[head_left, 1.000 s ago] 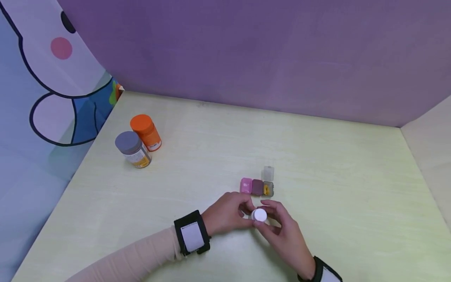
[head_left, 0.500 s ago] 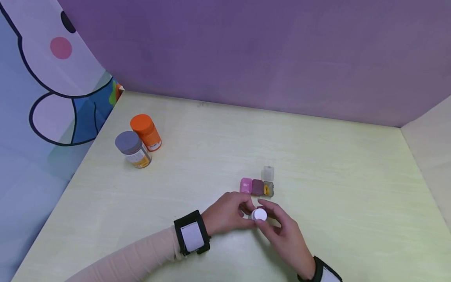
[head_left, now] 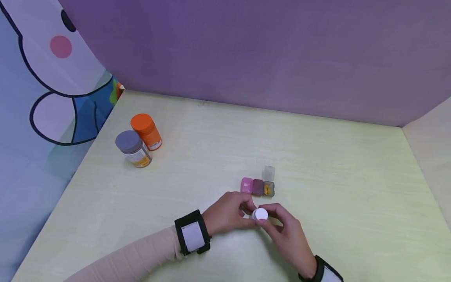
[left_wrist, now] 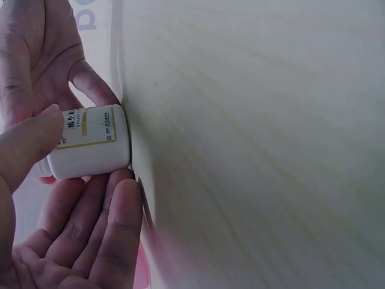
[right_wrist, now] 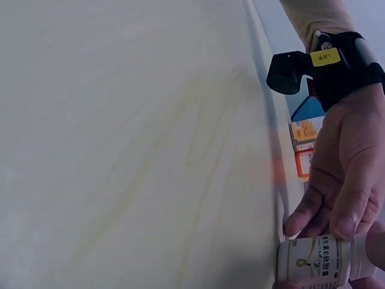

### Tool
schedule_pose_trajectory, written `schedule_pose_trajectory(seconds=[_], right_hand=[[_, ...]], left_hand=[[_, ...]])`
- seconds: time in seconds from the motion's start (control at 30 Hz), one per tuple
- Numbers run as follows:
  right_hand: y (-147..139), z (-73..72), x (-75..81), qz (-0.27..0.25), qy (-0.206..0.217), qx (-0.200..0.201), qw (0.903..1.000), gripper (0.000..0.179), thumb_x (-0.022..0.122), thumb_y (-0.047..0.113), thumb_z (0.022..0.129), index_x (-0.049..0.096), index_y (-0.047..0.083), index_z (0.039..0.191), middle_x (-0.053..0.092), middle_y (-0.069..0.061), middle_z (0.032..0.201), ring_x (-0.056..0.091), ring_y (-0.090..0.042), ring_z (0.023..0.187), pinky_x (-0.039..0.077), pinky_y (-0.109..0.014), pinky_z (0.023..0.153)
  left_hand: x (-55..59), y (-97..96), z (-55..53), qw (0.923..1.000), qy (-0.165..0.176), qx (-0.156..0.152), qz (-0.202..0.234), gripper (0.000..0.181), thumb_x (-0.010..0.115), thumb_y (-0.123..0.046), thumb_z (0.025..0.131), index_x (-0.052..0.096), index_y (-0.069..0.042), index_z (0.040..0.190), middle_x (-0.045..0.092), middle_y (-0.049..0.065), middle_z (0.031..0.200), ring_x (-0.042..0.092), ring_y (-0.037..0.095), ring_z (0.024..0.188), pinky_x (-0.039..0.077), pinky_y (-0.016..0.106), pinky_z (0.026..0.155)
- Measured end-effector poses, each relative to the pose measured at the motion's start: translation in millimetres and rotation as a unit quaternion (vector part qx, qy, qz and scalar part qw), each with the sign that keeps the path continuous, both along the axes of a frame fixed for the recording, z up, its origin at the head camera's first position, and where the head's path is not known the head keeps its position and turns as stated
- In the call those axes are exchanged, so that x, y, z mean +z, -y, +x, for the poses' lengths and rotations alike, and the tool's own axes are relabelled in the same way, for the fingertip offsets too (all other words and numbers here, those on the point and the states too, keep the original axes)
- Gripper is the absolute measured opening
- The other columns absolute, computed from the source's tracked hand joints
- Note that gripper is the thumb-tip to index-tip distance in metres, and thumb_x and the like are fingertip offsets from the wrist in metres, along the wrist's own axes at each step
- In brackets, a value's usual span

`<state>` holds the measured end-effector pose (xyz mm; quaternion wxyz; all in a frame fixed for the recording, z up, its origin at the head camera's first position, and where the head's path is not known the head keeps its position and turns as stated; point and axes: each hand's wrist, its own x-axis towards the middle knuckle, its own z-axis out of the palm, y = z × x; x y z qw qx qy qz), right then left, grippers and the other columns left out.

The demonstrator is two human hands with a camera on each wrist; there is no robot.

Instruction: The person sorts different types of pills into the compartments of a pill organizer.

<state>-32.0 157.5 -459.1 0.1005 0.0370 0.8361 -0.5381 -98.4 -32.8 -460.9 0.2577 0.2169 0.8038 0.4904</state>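
Note:
A small white vitamin bottle (left_wrist: 90, 158) with a gold-edged label stands upright on the table between both hands. My left hand (head_left: 228, 213) grips its body, thumb on one side and fingers on the other. From the right, my right hand (head_left: 289, 239) pinches the white cap (head_left: 260, 214) between thumb and fingers. The cap is on the bottle. Just beyond the hands lies a small pill organizer (head_left: 258, 187) with pink, purple and grey compartments. Its grey compartment has the clear lid (head_left: 269, 173) flipped back, with yellow-orange pills (head_left: 267, 190) inside. The pink and purple lids are down.
At the far left of the pale table (head_left: 197, 129), an orange bottle (head_left: 147, 132) and a grey-lidded jar (head_left: 133, 149) stand close together. A purple panel (head_left: 246, 55) rises along the back edge, and a printed cloth (head_left: 70, 117) hangs at the left.
My right hand's fingers have shifted round the cap, with the index finger drawn in closer to it. My left hand and the bottle stay in nearly the same place.

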Motion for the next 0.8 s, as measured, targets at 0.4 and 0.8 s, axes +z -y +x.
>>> schedule_pose_trajectory(seconds=[0.4, 0.8], right_hand=[[-2.5, 1.3, -0.1, 0.023, -0.041, 0.008, 0.9988, 0.028, 0.074, 0.002, 0.095, 0.069, 0.007, 0.122, 0.073, -0.011, 0.124, 0.069, -0.034, 0.122, 0.065, -0.034, 0.088], [-11.0, 0.4, 2.9, 0.132, -0.07, 0.05, 0.9875, 0.032, 0.075, 0.007, 0.096, 0.064, 0.006, 0.125, 0.073, -0.011, 0.123, 0.074, -0.03, 0.114, 0.065, -0.036, 0.089]], left_hand=[[1.9, 9.5, -1.6, 0.9997, -0.021, -0.005, 0.009, 0.016, 0.076, -0.003, 0.091, 0.074, -0.005, 0.107, 0.078, 0.007, 0.108, 0.072, 0.014, 0.096, 0.058, 0.022, 0.085], [9.0, 3.3, -22.3, 0.9763, -0.128, 0.153, -0.084, 0.035, 0.076, -0.019, 0.097, 0.071, -0.005, 0.128, 0.072, 0.01, 0.111, 0.063, 0.019, 0.093, 0.056, 0.035, 0.085]])
